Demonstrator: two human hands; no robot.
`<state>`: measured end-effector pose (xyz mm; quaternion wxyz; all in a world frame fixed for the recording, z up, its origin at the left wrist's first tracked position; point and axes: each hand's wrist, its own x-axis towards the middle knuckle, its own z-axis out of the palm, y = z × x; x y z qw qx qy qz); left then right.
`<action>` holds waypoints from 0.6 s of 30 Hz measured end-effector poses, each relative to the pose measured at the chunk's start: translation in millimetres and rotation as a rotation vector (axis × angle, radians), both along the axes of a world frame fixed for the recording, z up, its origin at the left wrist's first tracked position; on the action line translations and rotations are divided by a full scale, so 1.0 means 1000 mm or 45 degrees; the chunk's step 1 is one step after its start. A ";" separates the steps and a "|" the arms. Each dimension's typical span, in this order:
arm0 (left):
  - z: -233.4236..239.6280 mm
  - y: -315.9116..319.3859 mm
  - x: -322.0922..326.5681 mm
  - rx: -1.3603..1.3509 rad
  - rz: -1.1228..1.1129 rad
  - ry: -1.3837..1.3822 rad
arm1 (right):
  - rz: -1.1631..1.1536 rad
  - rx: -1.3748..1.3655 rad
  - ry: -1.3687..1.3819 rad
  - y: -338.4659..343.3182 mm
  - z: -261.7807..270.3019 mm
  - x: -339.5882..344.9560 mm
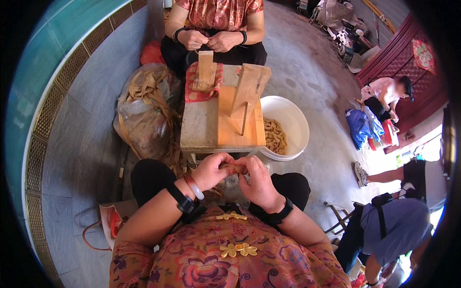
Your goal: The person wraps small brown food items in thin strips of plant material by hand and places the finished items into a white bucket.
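Between the fingertips of both my hands is a small brown strip piece (pixel 234 168), rolled or folded; its material is hard to tell. My left hand (pixel 210 172), with a bangle at the wrist, grips its left end. The right hand (pixel 260 181) pinches the other end. Both are just before the near edge of a low table (pixel 198 126). On that table, an orange-brown wooden board (pixel 230 135) carries a slanted wooden block (pixel 248 90) with a thin upright rod (pixel 245 118) by it. Fingers partly hide the piece.
A white bucket (pixel 297 126) with many knotted tan pieces (pixel 273 136) stands right of the table. Left is a plastic bag (pixel 144 115) with brown strips. Opposite, a co-worker's hands (pixel 209 39) are beyond a second wooden block (pixel 205 73) on red cloth. Other people are at right.
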<state>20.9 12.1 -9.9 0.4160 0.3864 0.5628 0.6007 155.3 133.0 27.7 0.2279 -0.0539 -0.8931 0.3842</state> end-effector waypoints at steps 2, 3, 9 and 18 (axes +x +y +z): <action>-0.004 -0.006 -0.007 -0.051 -0.287 -0.613 | -0.088 -0.041 0.123 -0.002 -0.006 0.001; -0.002 -0.007 -0.008 -0.062 -0.271 -0.617 | -0.131 -0.056 0.192 0.000 -0.008 0.000; 0.006 -0.011 -0.005 -0.084 -0.264 -0.603 | -0.047 -0.005 0.251 0.010 -0.015 0.001; -0.008 -0.017 -0.006 0.020 -0.179 -0.676 | 0.064 0.127 0.169 0.005 -0.007 0.001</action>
